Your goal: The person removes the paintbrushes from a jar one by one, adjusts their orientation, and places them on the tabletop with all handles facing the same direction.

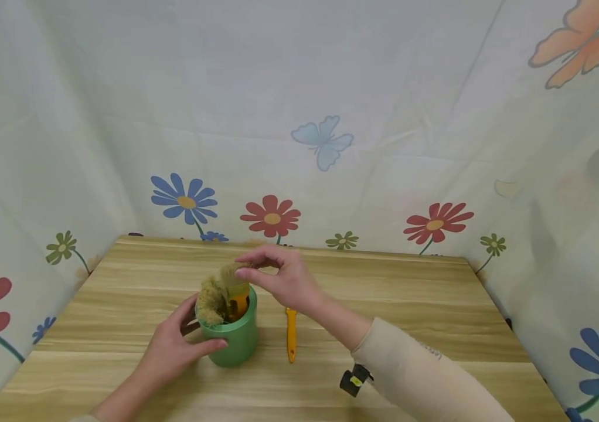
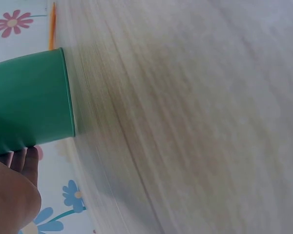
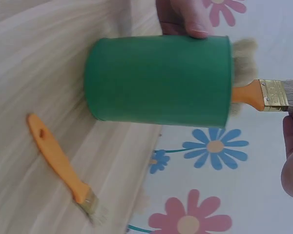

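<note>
My left hand [image 1: 170,343] grips a green cup [image 1: 237,344] from its left side, thumb toward the front and fingers around the far side. Bushy tan bristles [image 1: 210,299] stick up out of the cup. With the fingertips of my right hand [image 1: 288,280] I pinch the bristles of a paintbrush [image 3: 256,95]. Its orange handle points down into the cup, and its metal band shows above the rim; the handle's lower end is hidden inside. A second paintbrush [image 1: 291,337], also orange-handled, lies on the table to the right of the cup.
The wood-grain table [image 1: 426,328] meets a pale cloth backdrop [image 1: 384,88] printed with flowers and butterflies behind and at both sides. A small black device [image 1: 354,380] shows at my right sleeve.
</note>
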`<act>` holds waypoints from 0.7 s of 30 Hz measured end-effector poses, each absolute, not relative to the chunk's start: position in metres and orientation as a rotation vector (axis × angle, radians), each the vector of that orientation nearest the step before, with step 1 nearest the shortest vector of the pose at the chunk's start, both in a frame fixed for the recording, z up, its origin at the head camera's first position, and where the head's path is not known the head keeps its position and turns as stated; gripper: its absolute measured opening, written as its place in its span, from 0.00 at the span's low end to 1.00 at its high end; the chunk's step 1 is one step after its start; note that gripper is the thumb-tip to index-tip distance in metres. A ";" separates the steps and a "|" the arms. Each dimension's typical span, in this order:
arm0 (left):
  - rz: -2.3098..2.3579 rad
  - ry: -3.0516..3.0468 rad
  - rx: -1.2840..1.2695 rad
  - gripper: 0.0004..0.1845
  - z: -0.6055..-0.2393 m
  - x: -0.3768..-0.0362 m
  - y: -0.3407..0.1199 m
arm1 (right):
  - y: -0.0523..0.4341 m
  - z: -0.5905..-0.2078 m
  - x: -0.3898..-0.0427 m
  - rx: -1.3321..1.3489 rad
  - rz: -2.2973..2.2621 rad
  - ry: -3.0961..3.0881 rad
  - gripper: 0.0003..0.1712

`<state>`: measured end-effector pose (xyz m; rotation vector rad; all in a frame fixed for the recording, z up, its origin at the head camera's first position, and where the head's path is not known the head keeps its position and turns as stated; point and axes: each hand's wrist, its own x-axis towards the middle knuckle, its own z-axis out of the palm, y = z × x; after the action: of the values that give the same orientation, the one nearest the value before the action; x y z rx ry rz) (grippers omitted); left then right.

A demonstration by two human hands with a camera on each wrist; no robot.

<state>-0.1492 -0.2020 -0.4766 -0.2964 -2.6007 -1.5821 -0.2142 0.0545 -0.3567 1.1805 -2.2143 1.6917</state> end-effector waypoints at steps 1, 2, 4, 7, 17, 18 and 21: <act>-1.584 -2.601 -0.295 0.57 -0.476 -0.149 -0.202 | 0.055 -0.354 -0.215 1.178 1.694 -2.201 0.11; -1.586 -2.599 -0.296 0.56 -0.476 -0.149 -0.202 | 0.056 -0.352 -0.215 1.177 1.694 -2.188 0.11; -1.594 -2.595 -0.296 0.56 -0.476 -0.149 -0.202 | 0.057 -0.346 -0.217 1.176 1.684 -2.156 0.11; -1.611 -2.585 -0.298 0.56 -0.475 -0.148 -0.201 | 0.060 -0.339 -0.219 1.165 1.679 -2.105 0.11; -1.603 -2.612 -0.274 0.57 -0.479 -0.150 -0.201 | 0.073 -0.307 -0.217 1.096 1.704 -1.999 0.12; -1.602 -2.611 -0.275 0.57 -0.480 -0.150 -0.201 | 0.075 -0.304 -0.217 1.096 1.707 -1.996 0.12; -1.594 -2.603 -0.286 0.57 -0.481 -0.151 -0.201 | 0.081 -0.295 -0.217 1.076 1.708 -1.987 0.12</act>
<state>-0.1507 -0.2013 -0.4810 -0.2864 -2.6026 -1.5942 -0.2165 0.0808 -0.2952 1.0765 -1.9871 1.7082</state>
